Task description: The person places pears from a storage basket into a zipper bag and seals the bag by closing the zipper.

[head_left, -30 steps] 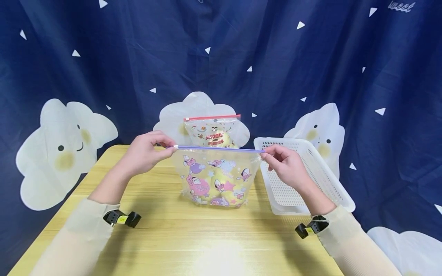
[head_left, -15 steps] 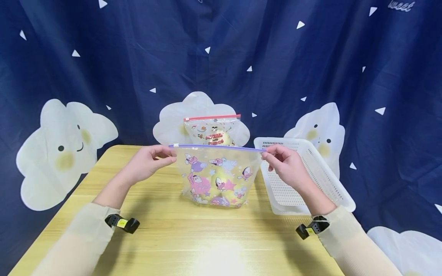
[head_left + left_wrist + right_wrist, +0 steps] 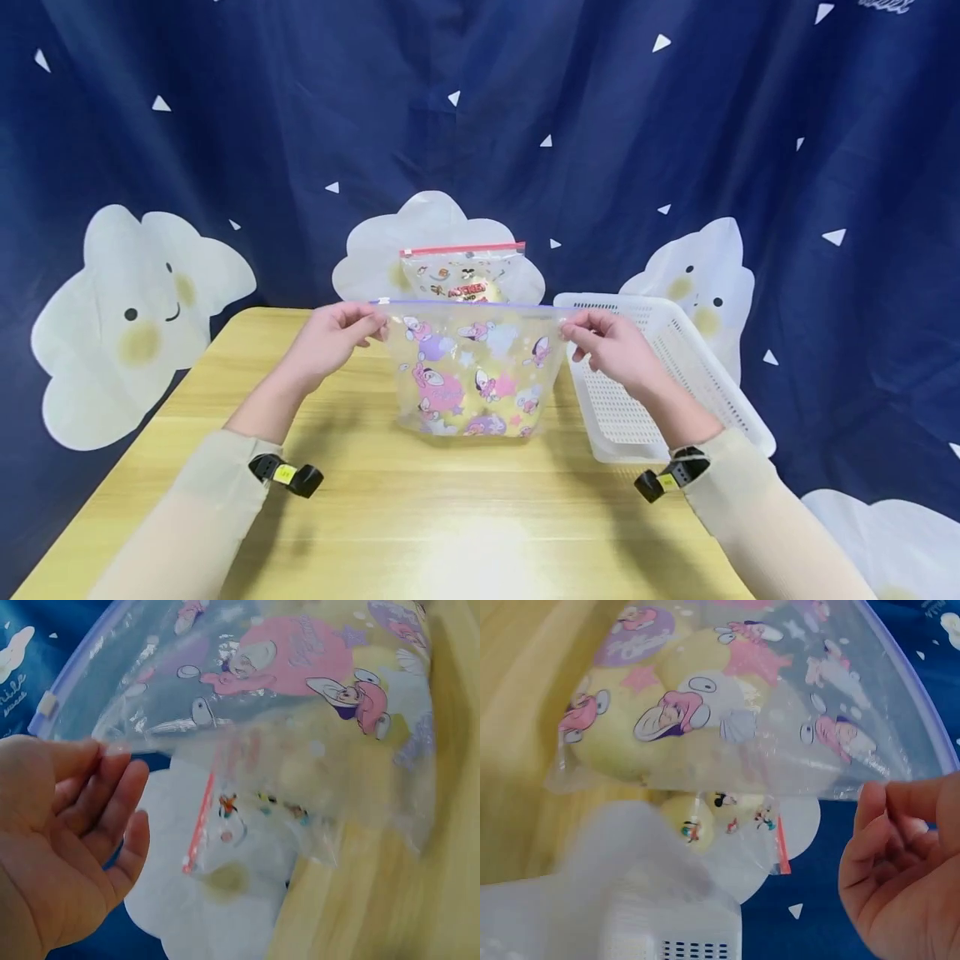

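Note:
A clear zip bag (image 3: pixel 465 367) with pink and purple cartoon prints and a purple zip strip is stretched between my hands, upright over the table. My left hand (image 3: pixel 330 342) pinches its left side edge just below the strip, near the white slider (image 3: pixel 46 703). On the opposite side, my right hand (image 3: pixel 618 350) pinches the upper right edge between thumb and fingers. Several yellow round things (image 3: pixel 615 742) show through the film near the bottom of the bag. Whether the bag's base touches the table is hard to tell.
Behind stands another printed bag (image 3: pixel 465 271) with a red zip strip, yellow contents inside, its lower part hidden. A white perforated basket (image 3: pixel 708 358) lies at the right, close to my right hand. The wooden table (image 3: pixel 375 500) ends at a dark blue curtain (image 3: pixel 480 100).
My left hand has shifted from the strip's slider end to the side edge just below it. The bag sits slightly higher in view, though the head view has also tilted a little.

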A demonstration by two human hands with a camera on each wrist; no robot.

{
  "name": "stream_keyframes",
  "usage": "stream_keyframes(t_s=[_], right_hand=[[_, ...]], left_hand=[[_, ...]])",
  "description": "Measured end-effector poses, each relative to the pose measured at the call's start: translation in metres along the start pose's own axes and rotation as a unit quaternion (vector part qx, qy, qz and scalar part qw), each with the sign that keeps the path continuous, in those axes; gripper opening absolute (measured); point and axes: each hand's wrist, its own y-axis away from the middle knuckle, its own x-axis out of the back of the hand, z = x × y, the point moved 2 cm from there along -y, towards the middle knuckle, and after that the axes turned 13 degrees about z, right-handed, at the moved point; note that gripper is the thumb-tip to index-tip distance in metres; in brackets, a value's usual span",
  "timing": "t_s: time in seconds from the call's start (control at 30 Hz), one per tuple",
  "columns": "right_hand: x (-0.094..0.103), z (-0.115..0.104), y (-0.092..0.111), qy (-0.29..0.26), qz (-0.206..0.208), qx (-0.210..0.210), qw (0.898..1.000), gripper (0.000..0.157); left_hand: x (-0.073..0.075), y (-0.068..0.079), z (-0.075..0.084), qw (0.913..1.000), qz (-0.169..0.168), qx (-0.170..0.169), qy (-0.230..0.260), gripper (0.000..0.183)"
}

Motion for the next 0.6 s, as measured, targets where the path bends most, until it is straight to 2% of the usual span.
stream_keyframes(t_s=[0.13,0.3,0.6], right_hand=[[-0.002,-0.004,-0.022,0.000,0.010,-0.024,1.000,0.027],[-0.008,-0.007,-0.047,0.005,0.025,-0.065,0.998,0.027],[-0.026,0.004,-0.083,0.019,0.035,-0.144,0.989,0.029]], left_hand=[[-0.010,-0.017,0.010,0.9975,0.013,0.060,0.036,0.034],[-0.025,-0.039,0.014,0.9870,0.046,0.139,0.066,0.030],[-0.045,-0.067,-0.004,0.9774,0.075,0.189,0.060,0.031]])
